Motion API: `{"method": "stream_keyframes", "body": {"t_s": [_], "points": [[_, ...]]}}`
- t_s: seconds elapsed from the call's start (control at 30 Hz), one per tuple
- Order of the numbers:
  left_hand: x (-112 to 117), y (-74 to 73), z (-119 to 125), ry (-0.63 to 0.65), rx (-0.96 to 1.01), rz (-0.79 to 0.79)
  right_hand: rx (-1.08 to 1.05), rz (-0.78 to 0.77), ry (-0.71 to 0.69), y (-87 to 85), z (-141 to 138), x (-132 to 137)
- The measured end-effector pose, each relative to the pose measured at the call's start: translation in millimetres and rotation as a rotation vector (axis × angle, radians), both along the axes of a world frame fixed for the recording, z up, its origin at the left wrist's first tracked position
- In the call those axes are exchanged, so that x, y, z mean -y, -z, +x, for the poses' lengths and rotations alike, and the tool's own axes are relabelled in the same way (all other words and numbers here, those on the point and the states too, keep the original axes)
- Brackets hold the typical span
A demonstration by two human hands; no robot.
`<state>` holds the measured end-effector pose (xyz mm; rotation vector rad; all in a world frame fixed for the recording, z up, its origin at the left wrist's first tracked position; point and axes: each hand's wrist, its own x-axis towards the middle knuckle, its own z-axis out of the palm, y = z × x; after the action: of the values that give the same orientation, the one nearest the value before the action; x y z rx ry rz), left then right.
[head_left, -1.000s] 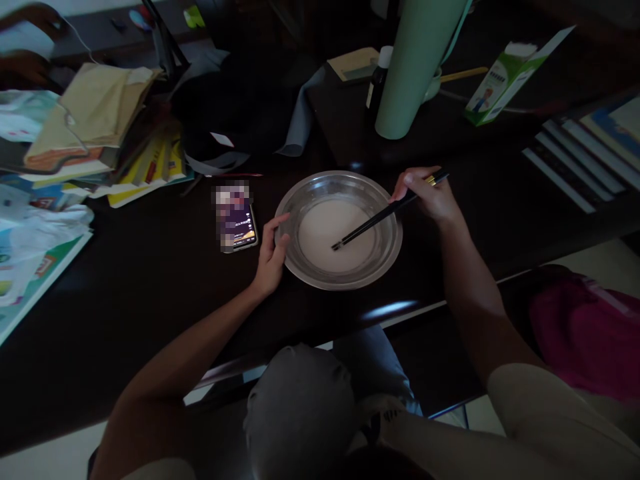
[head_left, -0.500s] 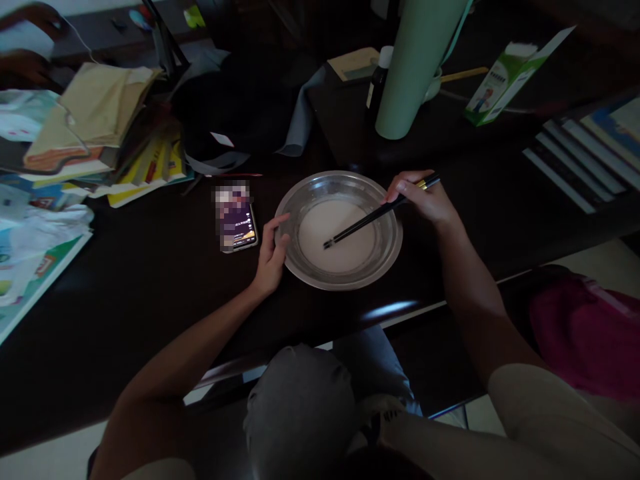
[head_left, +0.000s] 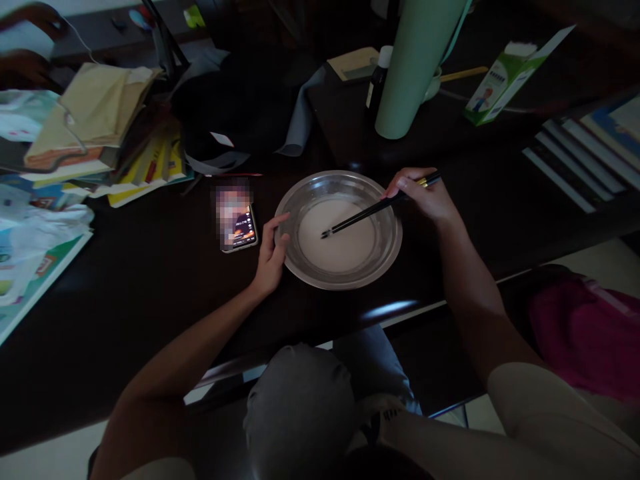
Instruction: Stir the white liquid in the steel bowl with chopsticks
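A round metal basin (head_left: pixel 345 281) stands on the dark table, with a milky white liquid (head_left: pixel 345 253) inside it. My left hand (head_left: pixel 273 257) grips the basin's left rim, thumb and fingers on the edge. Over the right rim, my right hand (head_left: pixel 417 193) is closed around a pair of black chopsticks (head_left: pixel 363 215) with gold bands near the upper end. Their tips are in the white liquid, left of its middle. A lit phone (head_left: pixel 245 230) lies to the left of the basin, near my left hand.
Behind the basin stand a tall green bottle (head_left: pixel 415 73), a small dark bottle (head_left: pixel 377 87) and a green-white carton (head_left: pixel 493 87). Books (head_left: pixel 575 160) lie at the right; envelopes (head_left: pixel 95 100) and papers pile up at the left. Another person's hand (head_left: pixel 43 20) shows at the upper left.
The chopstick tips have moved slightly left and away from me in the liquid, my right hand shifting a little with them. The phone's screen picture has changed. My left hand stays put.
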<state>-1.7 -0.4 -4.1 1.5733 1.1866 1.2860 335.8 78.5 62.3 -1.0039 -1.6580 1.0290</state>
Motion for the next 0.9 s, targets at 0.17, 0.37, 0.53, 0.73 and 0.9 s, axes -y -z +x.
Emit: {"method": "stream_keyframes", "body": {"t_s": [0.17,0.37,0.53,0.73,0.9], "points": [[-0.3,0.4,-0.3,-0.005,-0.019,0.008,-0.042,0.002,0.047,0.8,1.8,-0.8],[-0.6,1.6,-0.9,-0.008,-0.016,0.016,-0.001,-0.012,-0.047,0.4,-0.9,-1.0],[-0.3,-0.5,-0.3,-0.008,-0.022,0.015,-0.04,0.008,0.077,-0.9,0.3,-0.4],[-0.2,-0.1,-0.1,0.003,-0.008,0.017,0.0,-0.005,-0.06,-2.9,-3.4,0.9],[-0.4,0.9,-0.1,0.01,-0.002,0.005,-0.08,0.011,0.083,-0.6,0.6,-1.0]]}}
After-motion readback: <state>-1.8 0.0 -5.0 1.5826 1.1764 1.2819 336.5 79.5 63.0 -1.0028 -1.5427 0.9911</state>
